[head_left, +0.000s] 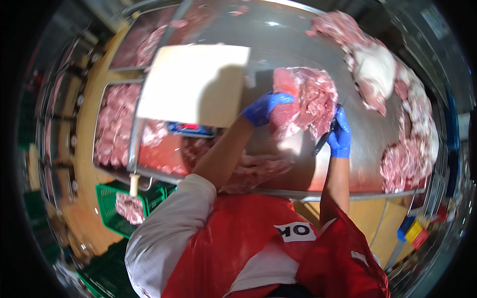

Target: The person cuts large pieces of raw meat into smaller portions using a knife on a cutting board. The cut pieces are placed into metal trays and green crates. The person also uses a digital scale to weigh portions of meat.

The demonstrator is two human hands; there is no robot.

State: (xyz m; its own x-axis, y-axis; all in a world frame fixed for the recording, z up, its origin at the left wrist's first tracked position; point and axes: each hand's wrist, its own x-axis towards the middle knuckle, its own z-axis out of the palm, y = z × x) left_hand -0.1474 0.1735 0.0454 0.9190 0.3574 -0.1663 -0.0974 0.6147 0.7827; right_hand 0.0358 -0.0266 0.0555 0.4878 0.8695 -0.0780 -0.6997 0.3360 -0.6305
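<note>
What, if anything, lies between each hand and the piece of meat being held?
Only a blue glove separates the left hand from the piece of meat. At the meat's right edge, a black tool, probably a knife, lies between it and the gloved right hand.

Blu-gloved hands (266,108), red apron (218,233) w/ label (295,232), wht sleeve (171,213)

Shone apparently from overhead, washed the pale board (174,82) nearly white and laid a dark rounded shadow across its right side. Glared in white patches off the metal table (365,144). Bent straight edges toward the rim, blurred and dimmed there, fell to black at the corners.
</note>
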